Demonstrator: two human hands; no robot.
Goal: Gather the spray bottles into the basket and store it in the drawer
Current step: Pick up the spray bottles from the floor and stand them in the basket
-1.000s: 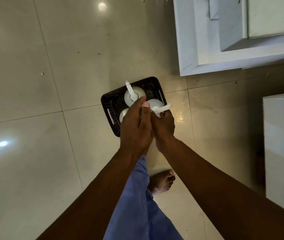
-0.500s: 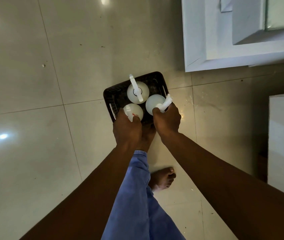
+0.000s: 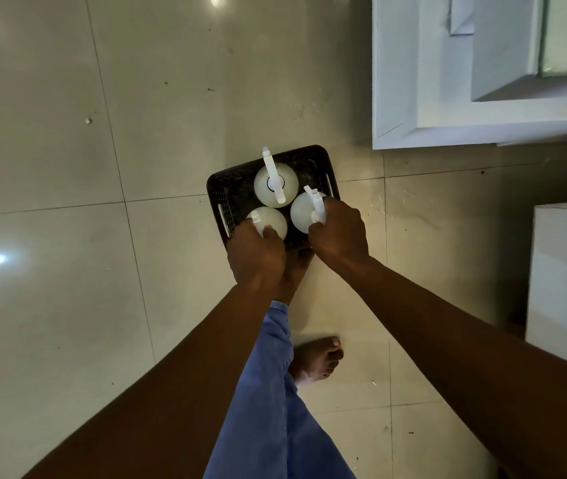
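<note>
A dark perforated basket (image 3: 313, 160) sits on the tiled floor below me. Three white spray bottles stand upright inside it. The far bottle (image 3: 276, 184) is untouched, its trigger pointing away. My left hand (image 3: 257, 257) is closed around the head of the near-left bottle (image 3: 270, 221). My right hand (image 3: 340, 233) is closed on the trigger head of the near-right bottle (image 3: 304, 212). The basket's near rim is hidden behind both hands.
An open white drawer (image 3: 396, 98) juts out at the upper right, just beyond the basket. A white cabinet block (image 3: 565, 278) stands at the right edge. My blue trouser leg (image 3: 275, 392) and bare foot (image 3: 316, 361) are directly below the basket.
My hands, close together over the basket a second ago, have spread apart, each to one near bottle. The right bottle's trigger has turned from pointing right to pointing away.
</note>
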